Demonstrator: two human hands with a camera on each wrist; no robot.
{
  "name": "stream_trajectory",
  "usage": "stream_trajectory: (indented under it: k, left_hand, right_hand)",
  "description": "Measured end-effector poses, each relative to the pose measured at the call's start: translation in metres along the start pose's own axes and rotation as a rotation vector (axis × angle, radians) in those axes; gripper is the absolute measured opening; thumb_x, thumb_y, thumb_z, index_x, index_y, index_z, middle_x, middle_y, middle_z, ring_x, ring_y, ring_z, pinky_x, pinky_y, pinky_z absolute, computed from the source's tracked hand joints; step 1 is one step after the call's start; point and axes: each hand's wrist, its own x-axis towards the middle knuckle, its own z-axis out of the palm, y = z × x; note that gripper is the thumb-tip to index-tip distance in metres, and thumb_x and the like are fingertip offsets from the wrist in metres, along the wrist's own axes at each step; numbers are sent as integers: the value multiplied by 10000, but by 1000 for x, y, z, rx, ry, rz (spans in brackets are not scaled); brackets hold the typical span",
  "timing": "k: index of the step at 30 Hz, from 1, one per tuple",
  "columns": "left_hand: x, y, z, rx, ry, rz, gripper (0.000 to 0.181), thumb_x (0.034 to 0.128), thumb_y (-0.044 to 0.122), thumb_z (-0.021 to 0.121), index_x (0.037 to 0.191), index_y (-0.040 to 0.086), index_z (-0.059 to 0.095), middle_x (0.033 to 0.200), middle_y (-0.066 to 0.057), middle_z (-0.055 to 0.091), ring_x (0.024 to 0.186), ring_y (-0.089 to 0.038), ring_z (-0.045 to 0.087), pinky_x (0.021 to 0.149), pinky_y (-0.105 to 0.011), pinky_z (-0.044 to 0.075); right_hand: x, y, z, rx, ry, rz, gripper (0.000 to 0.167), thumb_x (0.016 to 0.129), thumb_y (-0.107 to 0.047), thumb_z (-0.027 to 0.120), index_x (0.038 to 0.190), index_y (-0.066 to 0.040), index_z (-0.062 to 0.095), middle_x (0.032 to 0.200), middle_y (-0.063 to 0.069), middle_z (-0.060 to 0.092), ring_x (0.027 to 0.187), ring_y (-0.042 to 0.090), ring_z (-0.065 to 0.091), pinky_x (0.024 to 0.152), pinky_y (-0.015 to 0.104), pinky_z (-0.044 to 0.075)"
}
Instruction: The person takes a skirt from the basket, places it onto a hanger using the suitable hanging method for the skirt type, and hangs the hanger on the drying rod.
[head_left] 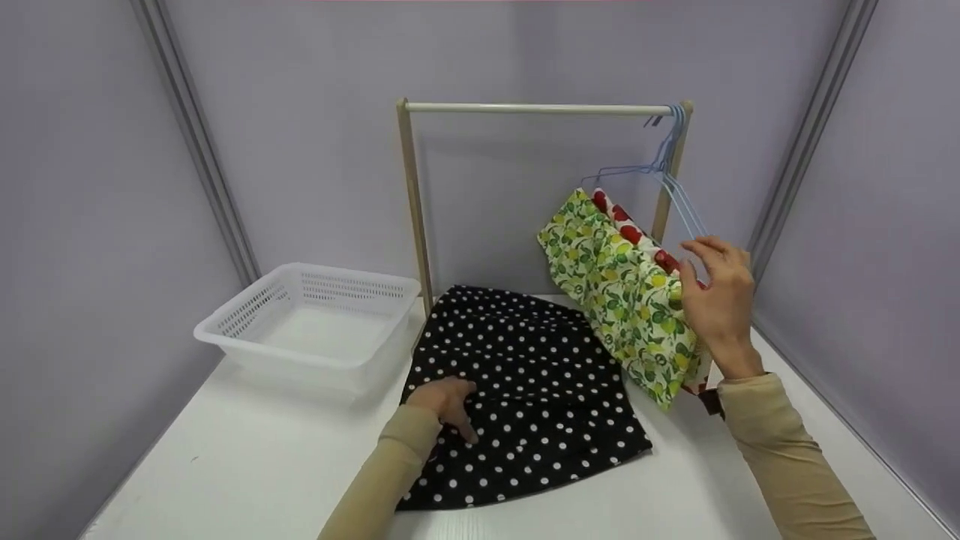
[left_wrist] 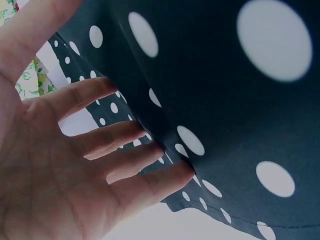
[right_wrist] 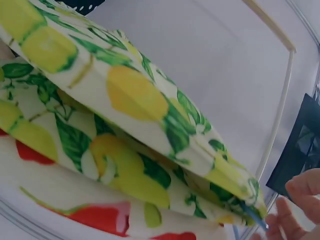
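Observation:
My left hand [head_left: 448,405] rests at the left side of a black cloth with white polka dots [head_left: 525,435], which lies spread on the table. In the left wrist view its fingers [left_wrist: 105,137] are fairly straight and their tips touch the cloth. My right hand [head_left: 720,289] is at the lower end of a light blue wire hanger [head_left: 679,199], thumb and fingers apart; in the right wrist view its fingertips are beside the blue wire. A lemon-print cloth [head_left: 622,300] hangs there at a slant. Behind it a cloth with red prints [head_left: 630,231] shows partly.
A rack with wooden posts and a white rail [head_left: 536,109] stands at the back, the hanger hooks bunched at its right end. Left of it, a white plastic basket [head_left: 281,352] sits on the white table [head_left: 247,450]. Grey walls enclose the table at the back and both sides.

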Motion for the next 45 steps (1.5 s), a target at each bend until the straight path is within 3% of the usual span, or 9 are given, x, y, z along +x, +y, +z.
stream_trajectory:
  k: [6,10,14,16,18,26,36,41,45]
  left_hand:
    - [-4,5,0,16,4,-24,954,630,336,927,1459,260,460,1498,-29,444,1356,-311,439,1081,-545,400]
    - [-4,8,-2,21,3,-34,977,630,334,926,1473,262,439,1514,-28,430,1379,-306,418,1101,-542,379]
    - [-4,11,-3,28,7,-43,1000,623,340,931,1483,261,426,1525,-23,422,1396,-294,401,1121,-521,363]
    - [-5,12,-3,28,7,-47,1000,623,339,933,1482,262,427,1524,-17,424,1399,-290,399,1123,-516,363]
    - [-5,13,-3,25,9,-45,995,621,335,935,1478,258,435,1520,-15,429,1397,-291,400,1122,-516,364]
    - [-9,15,-2,25,21,-50,973,625,337,928,1468,249,451,1518,-29,437,1395,-301,406,1123,-529,357]
    - [-16,18,7,-30,7,-96,992,603,323,931,1467,270,447,1527,-33,424,1398,-319,396,1110,-566,355]
    - [-20,20,11,-54,10,-107,990,603,305,934,1466,268,450,1528,-36,425,1401,-320,393,1109,-566,356]
    - [-22,21,16,-81,-5,-106,1003,623,280,937,1484,247,423,1529,-47,413,1388,-309,401,1041,-509,454]
  right_hand:
    - [12,13,-15,59,-112,276,377,959,-154,609,1317,-34,595,1442,191,479,1360,384,409,1139,566,288]
    - [19,22,-21,134,-193,456,462,996,-310,547,1409,-106,513,1476,145,460,1339,318,439,1077,488,389]
    - [28,28,-24,243,-232,556,517,1007,-358,507,1461,-122,429,1314,86,543,1099,167,574,854,272,502]
    - [33,30,-25,276,-246,575,525,1011,-352,501,1461,-96,419,1155,-11,562,931,83,577,713,189,481]
    - [38,33,-26,291,-265,590,540,1013,-355,493,1461,-63,416,1042,-84,543,857,45,549,670,167,466]
    - [53,40,-24,366,-314,651,478,1029,-329,460,1345,26,510,888,-56,515,724,63,463,579,150,449]
    - [57,47,-18,360,-327,605,411,1058,-322,379,1287,-40,570,904,-33,467,747,75,413,582,158,399]
    - [55,50,-18,464,-277,546,231,1060,-243,389,1132,-154,590,890,-38,489,724,68,410,559,164,365]
    - [53,52,-20,508,-244,472,234,1043,-134,362,1120,-155,582,752,-43,466,583,50,373,502,177,320]
